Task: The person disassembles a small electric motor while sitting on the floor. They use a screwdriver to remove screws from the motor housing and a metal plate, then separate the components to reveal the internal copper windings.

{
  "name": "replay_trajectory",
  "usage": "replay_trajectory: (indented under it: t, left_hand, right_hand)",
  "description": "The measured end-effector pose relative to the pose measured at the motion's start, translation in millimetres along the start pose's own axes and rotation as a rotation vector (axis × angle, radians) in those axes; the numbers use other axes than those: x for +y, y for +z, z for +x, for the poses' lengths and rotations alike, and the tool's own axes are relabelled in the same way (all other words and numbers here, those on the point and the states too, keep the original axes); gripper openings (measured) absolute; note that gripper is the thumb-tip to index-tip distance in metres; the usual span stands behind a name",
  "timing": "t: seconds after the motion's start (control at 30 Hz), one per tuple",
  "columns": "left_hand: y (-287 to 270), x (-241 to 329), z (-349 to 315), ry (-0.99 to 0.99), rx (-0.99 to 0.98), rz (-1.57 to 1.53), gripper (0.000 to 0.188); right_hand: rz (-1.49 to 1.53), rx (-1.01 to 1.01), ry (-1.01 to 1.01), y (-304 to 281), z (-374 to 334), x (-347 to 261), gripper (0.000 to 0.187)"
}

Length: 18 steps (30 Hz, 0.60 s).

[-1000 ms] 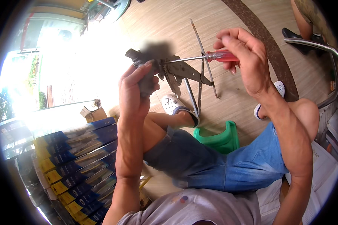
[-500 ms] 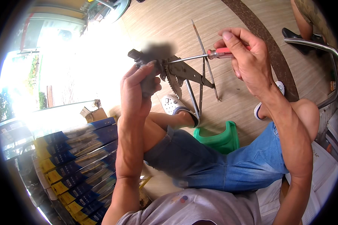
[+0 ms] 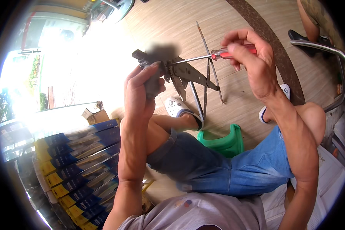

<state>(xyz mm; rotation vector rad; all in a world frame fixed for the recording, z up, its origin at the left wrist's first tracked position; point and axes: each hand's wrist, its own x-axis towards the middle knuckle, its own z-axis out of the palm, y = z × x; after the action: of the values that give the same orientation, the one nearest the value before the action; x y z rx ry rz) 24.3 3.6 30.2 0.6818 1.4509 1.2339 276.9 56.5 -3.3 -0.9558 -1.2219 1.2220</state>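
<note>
My left hand [image 3: 138, 82] is wrapped round the dark motor housing [image 3: 152, 85] of a car window regulator and holds it up in front of me. A toothed sector gear [image 3: 179, 87] and a flat metal arm [image 3: 191, 73] run from it down to the right. Thin crossed bars [image 3: 207, 65] join the arm's far end. In my right hand [image 3: 253, 57] is a screwdriver [image 3: 220, 54] with a clear red handle, my fingers closed round it. Its steel shaft points left, and the tip meets the regulator near the gear. A blurred patch hides the regulator's upper part.
Below the regulator, a green plastic stool [image 3: 228, 142] stands between my legs. Stacked blue and yellow boxes [image 3: 78, 172] fill the lower left, with an open carton [image 3: 96, 116] behind. At right are a curved metal chair frame [image 3: 333, 48] and another person's leg [image 3: 309, 23].
My right hand has turned a little about the screwdriver's handle, its thumb and fingers shifted. The regulator and my left hand have barely moved.
</note>
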Motion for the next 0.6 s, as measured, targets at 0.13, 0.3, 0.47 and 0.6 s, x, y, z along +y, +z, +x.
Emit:
replay_trajectory:
  t: [0.13, 0.3, 0.47, 0.6]
  left_hand:
    - [1.4, -0.1, 0.4, 0.011, -0.003, 0.000, 0.021]
    - [1.7, 0.2, -0.7, 0.007, -0.002, 0.001, 0.022]
    - [1.8, 0.5, -1.3, 0.001, -0.002, 0.003, 0.023]
    - [2.5, 1.6, -2.9, -0.001, -0.003, 0.005, 0.024]
  right_hand:
    - [0.038, -0.078, 0.187, -0.3, -1.3, -11.0, 0.022]
    - [0.039, -0.009, 0.072, -1.1, -1.2, -7.3, 0.026]
    - [0.022, -0.077, 0.189, -1.5, -0.9, -8.6, 0.025]
    - [-0.024, -0.021, -0.003, 0.2, -0.5, -1.0, 0.024]
